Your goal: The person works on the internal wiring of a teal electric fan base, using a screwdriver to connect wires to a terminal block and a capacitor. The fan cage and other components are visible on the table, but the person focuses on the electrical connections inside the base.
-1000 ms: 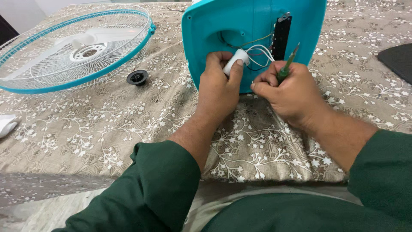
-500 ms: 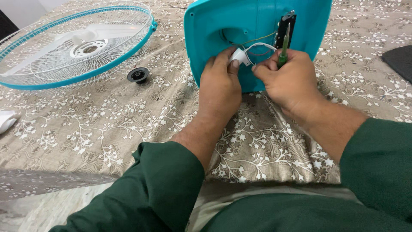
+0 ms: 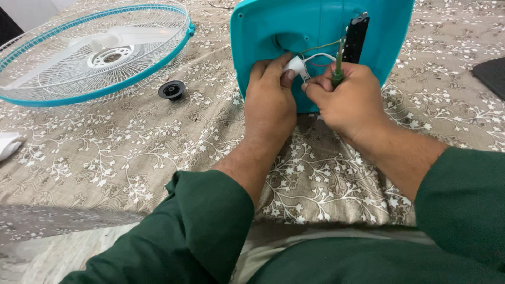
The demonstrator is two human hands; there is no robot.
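Left hand (image 3: 271,102) pinching white plastic part (image 3: 295,66) at teal fan housing (image 3: 294,31); right hand (image 3: 347,102) gripping green screwdriver (image 3: 338,66) near black switch strip (image 3: 356,39). Best keep part steady, tip clear of wires (image 3: 321,55). Floral cloth (image 3: 131,147) covers surface; fan grille (image 3: 94,52), black cap (image 3: 172,90) left

Spread flat: a beige cloth (image 3: 173,142) printed with white flowering branches, covering the whole surface. Resting on it, far left, a round wire fan guard (image 3: 94,50) with a teal rim (pale blades visible through the mesh). Just beside that rim, a small black round cap (image 3: 172,90), lying apart from everything else. Standing on the cloth at the far middle, a teal plastic fan base (image 3: 284,31), underside facing the camera. At the left edge, something white (image 3: 8,144), mostly cut off. At the right edge, a dark flat item (image 3: 492,73), partly out of view.
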